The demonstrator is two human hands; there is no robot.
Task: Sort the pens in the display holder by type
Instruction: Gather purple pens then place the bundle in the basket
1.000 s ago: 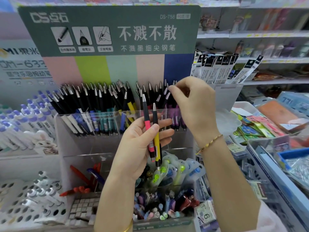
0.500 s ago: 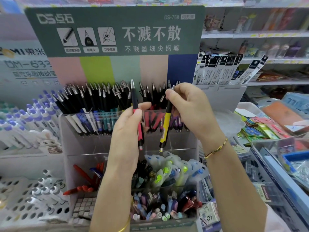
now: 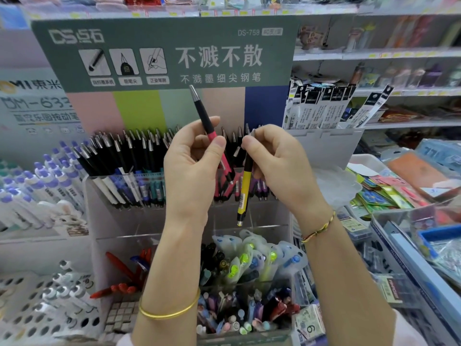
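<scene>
My left hand (image 3: pixel 192 168) holds a pink-and-black pen (image 3: pixel 205 118) between thumb and fingers, its silver tip pointing up and left. My right hand (image 3: pixel 279 161) pinches the top of a yellow-and-black pen (image 3: pixel 244 188), which hangs tip-up, almost upright. Both pens are in front of the clear display holder (image 3: pixel 99 221). Its top row is packed with black-gripped pens (image 3: pixel 129 156) with white, blue, teal, pink and purple barrels. Part of that row is hidden behind my hands.
Lower compartments hold red pens (image 3: pixel 119 265), correction tapes (image 3: pixel 252 260) and mixed small pens (image 3: pixel 239 310). White-and-purple pens (image 3: pixel 37 186) stand at left. Refill packs (image 3: pixel 324 108) sit at upper right, with sticker packs (image 3: pixel 389 193) and bins along the right.
My left hand lifted the pink pen higher and tilted it left. The yellow pen stays in my right hand, slightly lowered. One second ago the left hand held both pens.
</scene>
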